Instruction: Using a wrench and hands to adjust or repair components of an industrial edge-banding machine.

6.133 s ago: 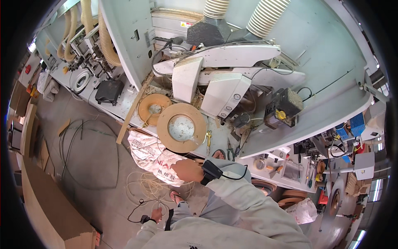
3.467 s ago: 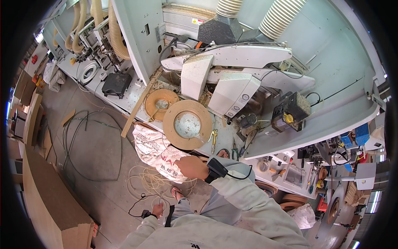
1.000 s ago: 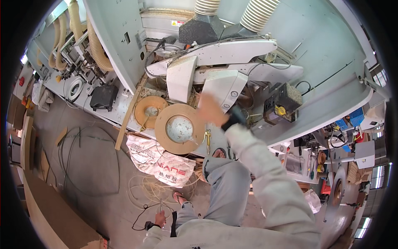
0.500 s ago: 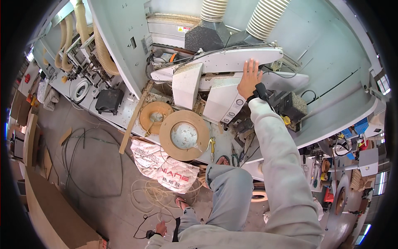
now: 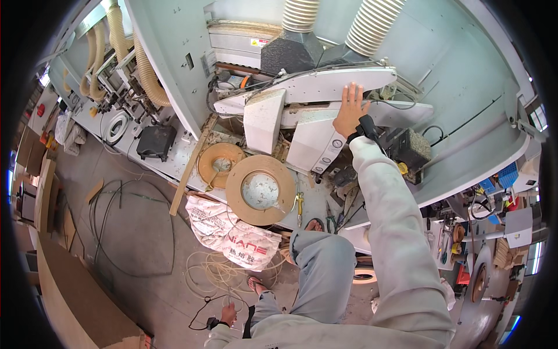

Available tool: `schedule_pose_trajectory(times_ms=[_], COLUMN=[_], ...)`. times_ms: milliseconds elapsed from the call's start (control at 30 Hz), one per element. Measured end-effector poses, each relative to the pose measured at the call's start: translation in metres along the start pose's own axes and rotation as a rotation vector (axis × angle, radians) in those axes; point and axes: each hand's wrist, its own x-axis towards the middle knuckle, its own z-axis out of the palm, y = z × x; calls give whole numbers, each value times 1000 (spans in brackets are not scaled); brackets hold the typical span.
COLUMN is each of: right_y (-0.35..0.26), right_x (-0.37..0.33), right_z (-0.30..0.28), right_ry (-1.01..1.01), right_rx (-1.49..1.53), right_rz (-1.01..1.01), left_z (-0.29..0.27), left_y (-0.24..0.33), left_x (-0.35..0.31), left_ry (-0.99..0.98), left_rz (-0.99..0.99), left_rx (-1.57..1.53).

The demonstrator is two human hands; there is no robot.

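Where the head view looks down along my sleeve, my right hand [image 5: 349, 117] reaches into the machine with its fingers straight and a little apart, gripping nothing. Their tips appear to rest on the long white bar [image 5: 314, 84], which slants across the machine's inside, above the white cover [image 5: 317, 136] with its round dials. For a steady touch, I judge it best to lay the palm flat, spread the load over the whole hand and mind the black box [image 5: 414, 148] near my wrist. My left hand [image 5: 228, 316] hangs low over the floor [image 5: 136, 218]; its fingers look curled, but they are too small here for me to tell how tightly, or around what.

The bar looks like smooth painted metal, dotted with small holes and dirty along its edges. Cream hoses [image 5: 302, 14], ribbed and round, drop into a dark, grainy hood [image 5: 288, 52]. On the white surface [image 5: 311, 200] lie a large brown roll [image 5: 238, 203], flat and ring-shaped, and a smaller roll [image 5: 203, 168] just beside it. Below them sags a crumpled white sack [image 5: 244, 241] with red print, near loose loops of pale tubing [image 5: 203, 270].
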Motion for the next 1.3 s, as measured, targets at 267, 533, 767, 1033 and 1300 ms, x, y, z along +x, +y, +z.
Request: schedule_pose_trajectory(times_ms=[267, 533, 767, 1033, 1300], right_y=[-1, 1, -1, -1, -2], right_x=[2, 3, 3, 1, 2], right_z=[-4, 0, -3, -5, -5], right_ry=[-47, -41, -58, -74, -105], right_rx=[-45, -38, -39, -21, -39], right_rz=[29, 39, 46, 51, 55], left_z=[-8, -5, 5, 5, 5], left_y=[-13, -17, -5, -5, -10], left_x=[-11, -1, 0, -5, -12], left_ry=[14, -11, 7, 8, 25], left_rz=[-115, -37, -16, -67, -83], left_rx=[0, 21, 25, 13, 16])
